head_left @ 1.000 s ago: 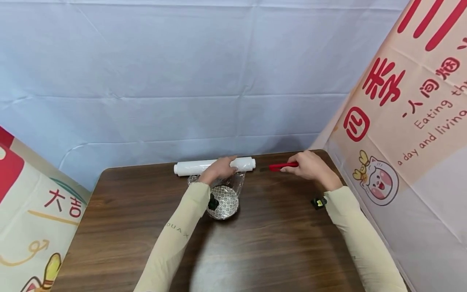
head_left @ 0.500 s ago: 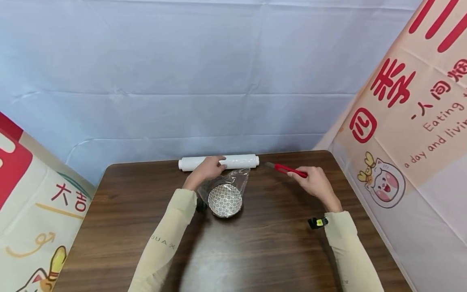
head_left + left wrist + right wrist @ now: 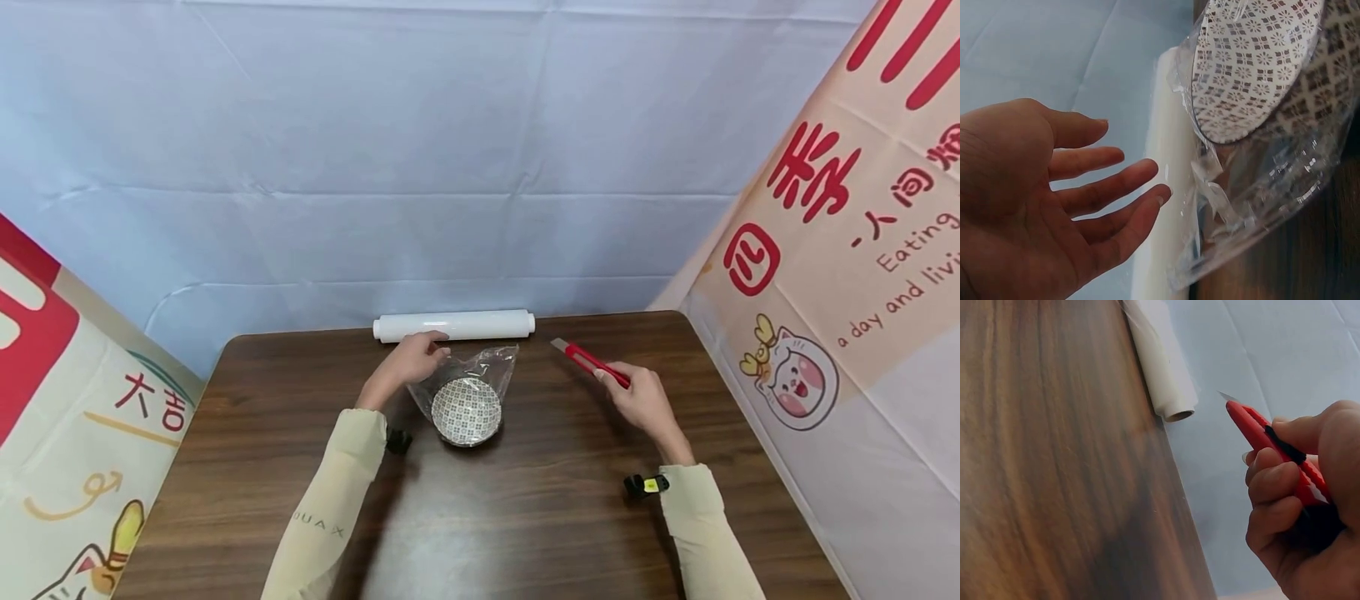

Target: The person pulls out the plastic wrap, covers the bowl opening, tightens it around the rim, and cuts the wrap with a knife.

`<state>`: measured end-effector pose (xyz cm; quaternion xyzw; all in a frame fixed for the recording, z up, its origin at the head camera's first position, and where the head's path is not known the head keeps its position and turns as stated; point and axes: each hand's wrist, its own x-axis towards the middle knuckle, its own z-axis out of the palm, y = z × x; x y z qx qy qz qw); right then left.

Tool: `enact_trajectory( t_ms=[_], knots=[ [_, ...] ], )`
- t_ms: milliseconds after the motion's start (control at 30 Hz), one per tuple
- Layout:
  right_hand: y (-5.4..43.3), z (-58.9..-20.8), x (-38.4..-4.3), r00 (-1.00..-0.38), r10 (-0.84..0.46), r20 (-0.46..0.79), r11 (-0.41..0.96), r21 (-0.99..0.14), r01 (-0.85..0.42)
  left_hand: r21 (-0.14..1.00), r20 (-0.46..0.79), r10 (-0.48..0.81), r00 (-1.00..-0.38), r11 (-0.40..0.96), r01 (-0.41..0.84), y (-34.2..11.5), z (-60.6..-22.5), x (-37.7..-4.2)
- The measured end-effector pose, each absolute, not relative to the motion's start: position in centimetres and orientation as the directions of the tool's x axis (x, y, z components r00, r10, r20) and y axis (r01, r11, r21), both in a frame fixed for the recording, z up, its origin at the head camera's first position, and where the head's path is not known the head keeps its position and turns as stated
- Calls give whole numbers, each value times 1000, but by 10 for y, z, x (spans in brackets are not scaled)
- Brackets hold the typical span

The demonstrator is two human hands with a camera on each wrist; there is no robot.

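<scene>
Clear film [image 3: 497,365] — likely light, clingy, best pinched at its loose edge — seemingly covers the bowl [image 3: 465,414] beside the left hand [image 3: 411,358], fingers loosely spread, while the right hand [image 3: 643,402] grips the red cutter [image 3: 588,361].

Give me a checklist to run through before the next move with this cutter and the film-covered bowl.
1. Red cutter gripped by the right hand: ok.
2. Blade retracted: not ok, it is exposed.
3. Left hand away from the blade: ok, well apart.
4. Clear film fully separate from the white roll: cannot tell, the left hand blocks part of the head view.
5. Film smoothed around the bowl: not ok, loose edges stick out.
</scene>
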<state>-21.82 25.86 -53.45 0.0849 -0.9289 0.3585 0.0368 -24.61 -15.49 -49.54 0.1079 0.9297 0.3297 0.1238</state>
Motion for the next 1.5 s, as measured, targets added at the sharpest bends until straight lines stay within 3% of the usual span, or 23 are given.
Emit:
enact_trajectory(
  t_ms=[300, 867, 1033, 1500],
  knots=[
    [256, -547, -207, -989, -115, 89, 694, -705, -144, 656, -125, 252, -960, 746, 111, -170, -509, -235],
    [258, -568, -186, -993, -95, -64, 420, -907, 18, 786, -54, 53, -997, 618, -9, -200, -522, -201],
    [256, -577, -182, -990, -127, -58, 325, -946, 14, 809, -59, 11, -998, 587, -42, -200, -530, -192],
    [261, -584, -181, -979, -204, -3, 294, -954, -58, 816, -117, -41, -992, 566, -120, -193, -549, -181]
  ],
)
